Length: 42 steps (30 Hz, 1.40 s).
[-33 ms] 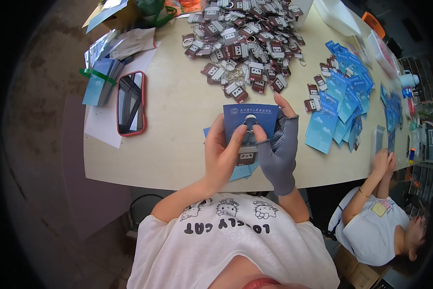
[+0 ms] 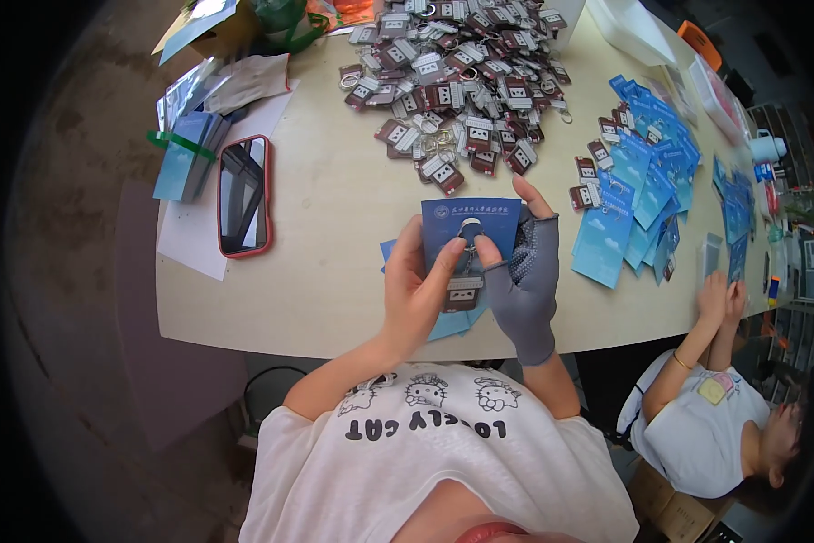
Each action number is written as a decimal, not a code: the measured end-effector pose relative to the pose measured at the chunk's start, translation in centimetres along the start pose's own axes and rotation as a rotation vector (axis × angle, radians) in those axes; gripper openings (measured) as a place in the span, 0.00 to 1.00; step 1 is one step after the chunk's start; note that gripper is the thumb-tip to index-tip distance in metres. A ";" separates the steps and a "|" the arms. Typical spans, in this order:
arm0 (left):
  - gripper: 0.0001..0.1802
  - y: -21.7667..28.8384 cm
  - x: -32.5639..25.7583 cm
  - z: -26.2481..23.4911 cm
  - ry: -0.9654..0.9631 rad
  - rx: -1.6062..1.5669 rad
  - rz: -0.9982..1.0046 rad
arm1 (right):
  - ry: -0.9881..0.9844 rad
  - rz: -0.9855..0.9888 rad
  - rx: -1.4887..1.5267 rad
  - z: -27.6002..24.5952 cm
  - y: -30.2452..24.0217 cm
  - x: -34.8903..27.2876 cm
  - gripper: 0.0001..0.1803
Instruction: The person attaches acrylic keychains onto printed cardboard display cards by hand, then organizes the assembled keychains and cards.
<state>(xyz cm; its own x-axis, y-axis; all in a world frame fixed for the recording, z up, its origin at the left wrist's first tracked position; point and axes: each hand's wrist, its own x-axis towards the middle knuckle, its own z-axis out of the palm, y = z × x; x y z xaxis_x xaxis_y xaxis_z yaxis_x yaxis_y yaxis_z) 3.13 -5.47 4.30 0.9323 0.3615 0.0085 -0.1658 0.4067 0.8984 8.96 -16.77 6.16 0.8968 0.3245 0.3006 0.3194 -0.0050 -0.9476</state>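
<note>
1. Bare left hand [image 2: 412,291]: half-curled, pinching the left side of a flat blue printed card [image 2: 495,212], thumb at a silver metal ring [image 2: 471,220]
2. Grey-gloved right hand [image 2: 526,288]: pinching the card's right side, thumb at the ring, forefinger sticking out
3. Card: just on the near side of the brown-and-white keychain heap [image 2: 461,86], printed edge facing it
4. Rectangular brown tag [image 2: 462,296]: the line from ring along chain [image 2: 469,260] to tag points away from the heap

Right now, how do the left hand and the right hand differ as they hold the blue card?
The left hand is bare; the right hand wears a grey glove that leaves its thumb tip uncovered. One right-hand fingertip rises above the blue card's top edge; the left hand's visible fingers sit lower. Both hold the card, thumbs close together above a charm.
</note>
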 end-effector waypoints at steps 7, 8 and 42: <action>0.39 -0.3 0.3 -5.2 0.027 1.602 0.253 | 0.258 0.105 -0.190 -13.2 2.2 2.3 0.30; 0.35 -0.4 0.3 -5.7 -0.007 1.553 0.218 | 0.277 0.073 -0.351 -15.0 3.9 2.6 0.30; 0.53 0.1 -0.3 -6.2 0.028 1.473 0.133 | -0.458 0.434 0.366 -4.8 0.8 1.0 0.11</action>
<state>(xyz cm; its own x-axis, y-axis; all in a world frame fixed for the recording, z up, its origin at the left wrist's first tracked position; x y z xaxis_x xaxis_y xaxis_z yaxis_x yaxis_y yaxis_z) 0.82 -0.34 1.64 0.9277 0.3494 0.1314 0.2364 -0.8223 0.5177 11.57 -20.98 6.24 0.6759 0.7288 -0.1097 -0.2307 0.0678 -0.9706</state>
